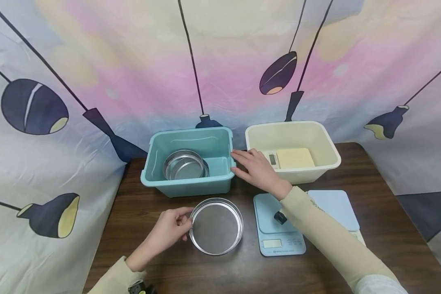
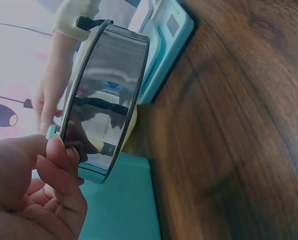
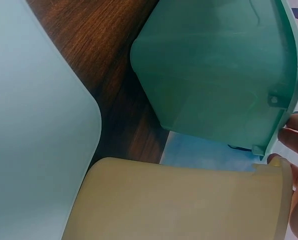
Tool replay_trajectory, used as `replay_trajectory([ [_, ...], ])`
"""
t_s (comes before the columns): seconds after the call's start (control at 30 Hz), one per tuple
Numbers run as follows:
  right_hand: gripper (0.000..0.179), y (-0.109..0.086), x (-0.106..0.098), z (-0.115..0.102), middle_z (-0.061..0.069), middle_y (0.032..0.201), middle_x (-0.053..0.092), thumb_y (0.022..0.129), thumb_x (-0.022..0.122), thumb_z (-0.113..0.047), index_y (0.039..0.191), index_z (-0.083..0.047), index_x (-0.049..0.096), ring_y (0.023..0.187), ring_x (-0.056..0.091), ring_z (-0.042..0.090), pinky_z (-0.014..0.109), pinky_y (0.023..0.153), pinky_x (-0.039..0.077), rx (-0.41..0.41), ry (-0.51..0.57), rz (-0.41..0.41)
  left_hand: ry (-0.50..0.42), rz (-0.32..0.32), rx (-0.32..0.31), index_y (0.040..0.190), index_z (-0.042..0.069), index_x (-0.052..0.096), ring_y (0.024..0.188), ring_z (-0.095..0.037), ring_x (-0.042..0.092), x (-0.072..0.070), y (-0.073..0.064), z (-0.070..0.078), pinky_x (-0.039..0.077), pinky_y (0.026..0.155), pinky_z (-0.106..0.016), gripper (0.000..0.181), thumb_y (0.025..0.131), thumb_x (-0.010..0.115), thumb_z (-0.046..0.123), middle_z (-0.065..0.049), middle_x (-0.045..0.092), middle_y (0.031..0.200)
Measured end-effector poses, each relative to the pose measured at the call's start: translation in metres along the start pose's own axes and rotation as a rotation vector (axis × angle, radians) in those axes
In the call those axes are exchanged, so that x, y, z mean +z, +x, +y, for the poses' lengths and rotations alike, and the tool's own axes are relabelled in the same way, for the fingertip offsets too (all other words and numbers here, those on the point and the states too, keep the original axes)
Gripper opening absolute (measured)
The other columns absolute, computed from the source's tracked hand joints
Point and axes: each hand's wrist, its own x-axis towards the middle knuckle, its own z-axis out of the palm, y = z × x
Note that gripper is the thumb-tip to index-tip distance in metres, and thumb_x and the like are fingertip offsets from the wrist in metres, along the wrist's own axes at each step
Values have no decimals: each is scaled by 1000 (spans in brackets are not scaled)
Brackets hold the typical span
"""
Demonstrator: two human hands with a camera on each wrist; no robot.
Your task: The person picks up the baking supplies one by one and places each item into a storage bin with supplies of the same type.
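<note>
While the left hand [image 1: 169,228] pinched a round silver metal sieve [image 1: 216,228], the right hand [image 1: 257,170], fingers extended, touched a rectangular teal plastic tub [image 1: 192,188].

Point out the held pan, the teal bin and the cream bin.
Held pan [image 1: 216,228], head view: middle of its base.
Teal bin [image 1: 194,189], head view: outer front wall.
Cream bin [image 1: 305,176], head view: outer front wall, below the rim.

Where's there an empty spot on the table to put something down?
Bare table lies right of the pale scale, and on the near side of the round metal dish. It's crowded between the teal bin and cream bin, where the right hand is.
</note>
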Motion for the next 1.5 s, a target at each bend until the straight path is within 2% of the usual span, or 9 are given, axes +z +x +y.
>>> replay_trajectory([
  [0.3,59,-1,0,1,14,154,54,105,62,-41,152,-6,55,115,55,32,47,94,46,-2,-5,3,44,2,51,126,-5,70,48,-8,59,-14,2,9,43,43,-24,39,88,59,-7,7,55,58],
  [0.53,59,-1,0,2,14,154,55,104,62,-40,151,-5,55,114,55,33,47,94,46,-1,-7,6,63,0,89,125,-6,70,48,-8,58,-28,4,20,48,45,-25,39,88,59,-7,7,53,60],
  [0.9,58,0,-1,3,14,154,55,105,62,-40,151,-5,55,114,55,32,46,94,46,2,-10,4,122,37,171,122,-3,73,48,-9,59,-50,15,32,47,44,-25,37,89,59,-7,9,52,59],
  [1.07,58,0,-1,2,14,153,55,105,62,-39,151,-5,55,114,55,32,46,93,46,1,-13,2,123,59,210,123,-3,73,47,-10,58,-59,20,36,46,44,-25,38,89,58,-8,9,53,58],
  [1.3,59,0,-1,-1,14,153,55,104,63,-41,151,-6,55,113,55,31,46,93,46,1,-15,-5,146,102,181,126,-8,70,49,-8,58,-74,30,42,46,45,-24,38,91,58,-5,5,54,61],
  [1.5,59,0,-1,-2,14,153,55,104,63,-41,151,-6,56,112,56,31,45,92,47,-1,-6,-1,206,149,178,129,-8,68,50,-10,60,-92,44,44,49,53,-25,41,91,55,-2,3,58,60],
])
